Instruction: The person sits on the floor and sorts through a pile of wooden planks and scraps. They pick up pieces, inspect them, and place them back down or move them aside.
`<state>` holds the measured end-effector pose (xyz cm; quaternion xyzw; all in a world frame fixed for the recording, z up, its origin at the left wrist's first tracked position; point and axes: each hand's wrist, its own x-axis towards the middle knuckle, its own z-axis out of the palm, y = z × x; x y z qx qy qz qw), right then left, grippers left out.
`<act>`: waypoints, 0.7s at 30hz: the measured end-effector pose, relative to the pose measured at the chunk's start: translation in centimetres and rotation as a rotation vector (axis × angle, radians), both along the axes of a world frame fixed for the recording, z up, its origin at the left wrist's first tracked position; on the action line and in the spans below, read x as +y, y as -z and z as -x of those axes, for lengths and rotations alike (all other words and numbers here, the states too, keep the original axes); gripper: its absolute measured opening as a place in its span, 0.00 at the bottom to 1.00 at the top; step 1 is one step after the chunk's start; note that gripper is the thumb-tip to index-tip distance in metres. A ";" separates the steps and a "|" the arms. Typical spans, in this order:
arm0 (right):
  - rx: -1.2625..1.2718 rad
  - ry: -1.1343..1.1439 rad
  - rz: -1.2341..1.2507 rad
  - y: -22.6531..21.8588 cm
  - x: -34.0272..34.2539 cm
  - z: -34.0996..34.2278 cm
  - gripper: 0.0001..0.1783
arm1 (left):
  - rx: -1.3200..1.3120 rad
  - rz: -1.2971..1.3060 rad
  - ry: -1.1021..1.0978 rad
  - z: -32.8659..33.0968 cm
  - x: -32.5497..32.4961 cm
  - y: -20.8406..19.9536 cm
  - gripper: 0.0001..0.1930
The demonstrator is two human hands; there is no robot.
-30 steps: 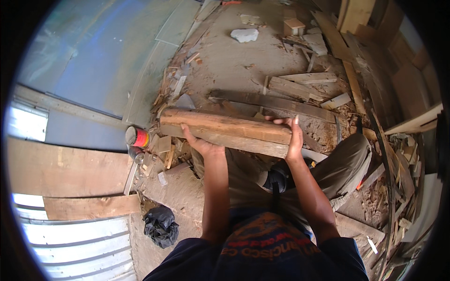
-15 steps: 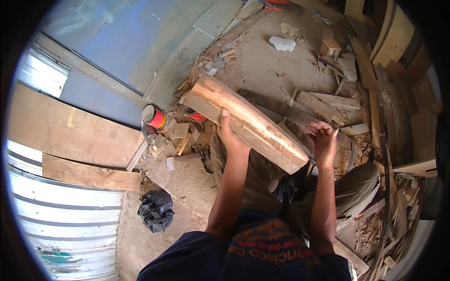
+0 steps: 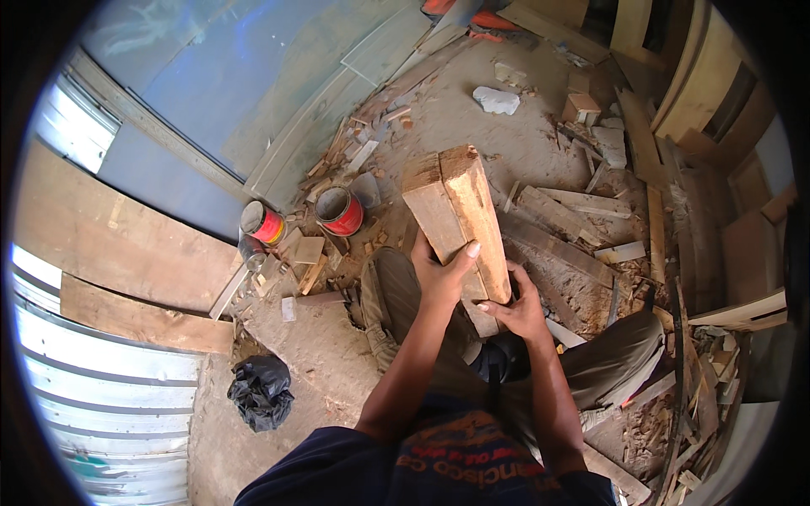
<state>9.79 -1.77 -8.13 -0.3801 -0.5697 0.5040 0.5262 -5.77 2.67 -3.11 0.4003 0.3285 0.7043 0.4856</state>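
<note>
A thick wooden block (image 3: 460, 219) is held up in front of me, its far end raised and a dark lengthwise seam running along it. The side to the left of the seam is greyish and flat; the one to the right is paler and rough. My left hand (image 3: 443, 270) is closed round the block's left side, thumb lying across the face. At the near right corner, my right hand (image 3: 519, 312) grips the lower end with its thumb on the front. The fingers behind the wood are partly hidden.
Two red cans (image 3: 340, 211) (image 3: 263, 223) stand left of the block among wood offcuts. A black plastic bag (image 3: 260, 392) lies at the lower left. Loose boards (image 3: 574, 215) and scraps cover the ground to the right. A white lump (image 3: 496, 100) lies farther off.
The block has swung from a slant toward the lower right to nearly upright, pointing away from me. My right hand, free before, has taken hold of its near end.
</note>
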 end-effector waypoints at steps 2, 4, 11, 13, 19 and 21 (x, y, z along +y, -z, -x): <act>-0.020 0.018 -0.008 -0.1 -0.1 0.0 0.43 | -0.028 0.002 0.007 0.0 0.0 -0.1 0.31; -0.035 0.035 -0.013 0.0 -0.1 0.0 0.43 | -0.062 0.011 0.002 -0.1 0.1 -0.2 0.31; 0.000 0.024 -0.036 0.4 -0.1 0.3 0.42 | -0.064 0.052 -0.025 0.3 0.1 -0.3 0.30; 0.060 0.018 -0.011 0.0 -0.3 0.5 0.41 | -0.063 0.066 -0.028 0.4 0.2 -0.3 0.29; 0.010 0.014 0.008 0.4 -0.3 0.2 0.39 | -0.113 0.137 -0.030 0.2 0.2 -0.6 0.30; -0.002 0.015 0.001 1.0 -0.2 0.2 0.38 | -0.118 0.142 -0.042 0.1 0.3 -0.4 0.29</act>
